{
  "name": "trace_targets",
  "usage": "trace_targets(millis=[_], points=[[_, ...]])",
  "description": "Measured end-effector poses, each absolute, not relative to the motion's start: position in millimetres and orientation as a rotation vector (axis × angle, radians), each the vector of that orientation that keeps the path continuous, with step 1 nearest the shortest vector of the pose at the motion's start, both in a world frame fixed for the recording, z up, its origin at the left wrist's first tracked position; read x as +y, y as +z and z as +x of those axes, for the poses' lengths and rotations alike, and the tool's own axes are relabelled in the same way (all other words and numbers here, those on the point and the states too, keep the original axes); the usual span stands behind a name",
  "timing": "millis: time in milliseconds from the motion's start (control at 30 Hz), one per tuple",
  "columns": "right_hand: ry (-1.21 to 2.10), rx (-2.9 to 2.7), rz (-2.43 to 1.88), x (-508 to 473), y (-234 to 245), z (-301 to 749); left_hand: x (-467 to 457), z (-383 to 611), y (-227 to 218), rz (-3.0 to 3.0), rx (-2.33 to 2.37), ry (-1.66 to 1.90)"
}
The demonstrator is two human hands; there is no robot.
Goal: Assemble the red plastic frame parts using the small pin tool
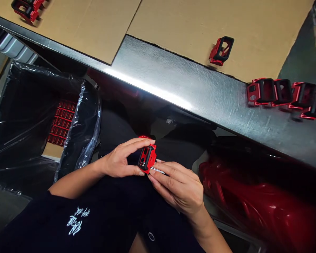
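Left hand [118, 158] clenched a red-and-black plastic housing [147, 158] at lower center of frame — right hand [177, 188] pinched a slim metal tool [158, 170] against it.
Matching housings [281, 91] stood along a steel table [189, 91] at right; more sat in a black plastic-lined bin [23, 116] at left.

Upper garment: black top [39, 219] with a sleeve ending short of the left forearm [73, 179]. Marking: white stylised script [75, 221] printed on the fabric (characters too skewed to read). Lower front: one small white ring mark [151, 236]. Left hand [118, 160] and right hand [176, 188]: bare, with short fingernails [152, 141]. Right forearm [210, 232]: also bare.
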State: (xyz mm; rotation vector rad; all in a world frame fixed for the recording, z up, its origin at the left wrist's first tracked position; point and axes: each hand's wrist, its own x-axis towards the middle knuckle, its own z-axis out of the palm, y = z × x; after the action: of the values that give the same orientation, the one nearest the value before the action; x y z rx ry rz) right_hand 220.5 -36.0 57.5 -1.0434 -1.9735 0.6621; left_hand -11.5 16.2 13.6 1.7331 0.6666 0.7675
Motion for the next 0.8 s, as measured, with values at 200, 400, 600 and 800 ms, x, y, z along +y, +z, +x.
trace_targets(millis=[200, 400, 600, 800], points=[[0.670, -1.947, -1.013, -38, 57, 218, 16, -11, 14, 1.732, 0.699, 0.790], [0.616, -1.978, -1.029, -39, 57, 213, 16, -12, 12, 1.744, 0.655, 0.813], [0.502, -1.837, -1.173, -31, 51, 216, 8, -5, 3, 1.387, 0.591, 0.942], [0.192, -1.627, -1.393, 12, 29, 246, 1, -2, 4, 1.089, 0.535, 1.026]])
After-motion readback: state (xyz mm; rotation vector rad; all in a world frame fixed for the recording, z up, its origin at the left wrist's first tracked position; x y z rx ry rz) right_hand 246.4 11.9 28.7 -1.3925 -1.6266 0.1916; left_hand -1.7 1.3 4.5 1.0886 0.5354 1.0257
